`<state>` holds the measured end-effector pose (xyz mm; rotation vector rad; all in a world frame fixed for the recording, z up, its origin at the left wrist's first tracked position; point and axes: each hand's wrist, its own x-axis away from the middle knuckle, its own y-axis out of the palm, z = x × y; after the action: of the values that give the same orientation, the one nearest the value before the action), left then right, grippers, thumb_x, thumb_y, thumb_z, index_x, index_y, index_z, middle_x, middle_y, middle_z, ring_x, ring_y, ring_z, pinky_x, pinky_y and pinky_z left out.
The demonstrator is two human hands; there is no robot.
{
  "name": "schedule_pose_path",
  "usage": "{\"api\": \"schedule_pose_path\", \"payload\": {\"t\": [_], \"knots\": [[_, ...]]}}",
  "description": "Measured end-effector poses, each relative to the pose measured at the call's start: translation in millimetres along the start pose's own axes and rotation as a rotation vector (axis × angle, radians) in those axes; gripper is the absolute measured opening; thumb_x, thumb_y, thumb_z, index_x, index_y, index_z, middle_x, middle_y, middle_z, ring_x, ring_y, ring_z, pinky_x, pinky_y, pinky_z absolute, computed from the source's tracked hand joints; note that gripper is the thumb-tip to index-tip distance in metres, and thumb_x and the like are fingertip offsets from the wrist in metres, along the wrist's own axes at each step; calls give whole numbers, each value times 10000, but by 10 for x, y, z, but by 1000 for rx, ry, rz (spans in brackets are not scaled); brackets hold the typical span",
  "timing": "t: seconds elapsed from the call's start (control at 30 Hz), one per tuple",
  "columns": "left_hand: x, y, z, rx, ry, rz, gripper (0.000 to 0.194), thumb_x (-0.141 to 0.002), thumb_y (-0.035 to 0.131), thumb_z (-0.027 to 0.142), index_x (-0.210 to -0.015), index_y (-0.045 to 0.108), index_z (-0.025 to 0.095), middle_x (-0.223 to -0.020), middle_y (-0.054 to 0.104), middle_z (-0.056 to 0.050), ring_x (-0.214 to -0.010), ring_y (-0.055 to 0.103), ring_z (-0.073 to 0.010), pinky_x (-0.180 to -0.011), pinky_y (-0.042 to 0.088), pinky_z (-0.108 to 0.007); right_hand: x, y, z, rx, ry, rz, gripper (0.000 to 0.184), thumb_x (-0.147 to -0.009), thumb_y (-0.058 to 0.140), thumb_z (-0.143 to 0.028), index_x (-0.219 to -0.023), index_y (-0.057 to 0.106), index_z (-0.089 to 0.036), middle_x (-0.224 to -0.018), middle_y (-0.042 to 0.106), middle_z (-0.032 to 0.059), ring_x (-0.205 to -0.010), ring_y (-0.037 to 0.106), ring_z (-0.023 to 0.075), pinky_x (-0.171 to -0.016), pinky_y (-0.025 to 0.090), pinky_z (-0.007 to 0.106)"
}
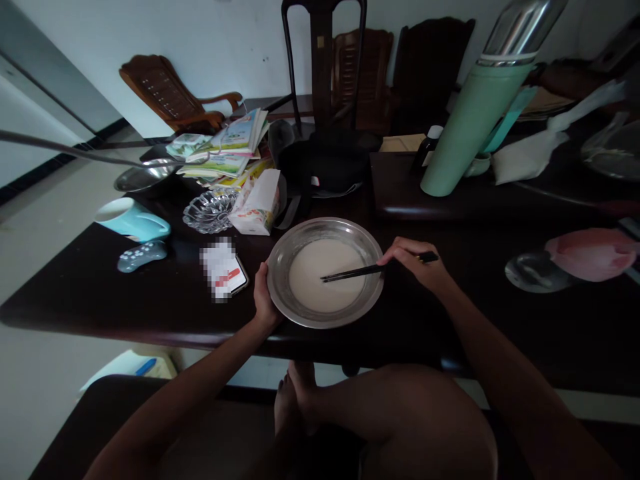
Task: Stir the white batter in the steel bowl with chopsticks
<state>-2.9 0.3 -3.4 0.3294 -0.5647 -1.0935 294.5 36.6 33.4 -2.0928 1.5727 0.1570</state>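
Observation:
A wide metal bowl (283, 283) stands on the dark table near its front edge. Inside it lies a pale, creamy liquid (325, 260). My left hand (265, 300) grips the bowl's left side, thumb up against the outer wall and the other fingers hidden beneath. Over the bowl's right rim, my right hand (413, 260) is closed around a pair of black chopsticks (357, 271). Their tips point left and reach the liquid near the middle of the bowl.
Left of the bowl are a phone (225, 270), a grey game controller (142, 256), a light-blue mug (135, 220), a glass dish (210, 212) and a tissue pack (257, 203). A tall green thermos (470, 127) rises at back right. A pink-topped container (585, 257) lies farther right.

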Motion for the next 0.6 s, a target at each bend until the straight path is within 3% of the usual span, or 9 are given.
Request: {"api": "schedule_pose_path", "payload": {"t": [0.07, 0.23, 0.4, 0.6], "knots": [[-1, -5, 1, -14, 3, -4, 247, -755, 659, 465, -762, 675, 218, -780, 747, -18, -1058, 672, -286, -895, 535, -364, -5, 6, -9, 60, -8, -14, 299, -926, 561, -437, -826, 775, -254, -782, 731, 30, -758, 652, 188, -732, 500, 346], [-6, -13, -1, -15, 0, 13, 261, -736, 677, 477, -767, 675, 218, -743, 738, -8, -1019, 685, -279, -872, 541, -351, 5, -23, 15, 6, 11, 122, 343, -957, 518, -410, -769, 753, -247, -732, 728, 21, -733, 658, 181, -725, 499, 338], [-9, 0, -15, -16, 29, 10, 251, -734, 682, 475, -755, 674, 225, -719, 733, -1, -1028, 682, -281, -895, 536, -358, 4, 5, -21, 30, 24, -36, 337, -942, 534, -435, -800, 772, -243, -774, 736, 26, -730, 662, 177, -723, 510, 331], [-32, -8, 52, -107, 100, 25, 211, -730, 691, 406, -793, 718, 206, -797, 762, -5, -1049, 671, -273, -900, 534, -331, -2, -2, -16, 37, 37, 78, 312, -944, 536, -389, -791, 768, -248, -763, 734, 19, -734, 662, 172, -704, 500, 317]]}}
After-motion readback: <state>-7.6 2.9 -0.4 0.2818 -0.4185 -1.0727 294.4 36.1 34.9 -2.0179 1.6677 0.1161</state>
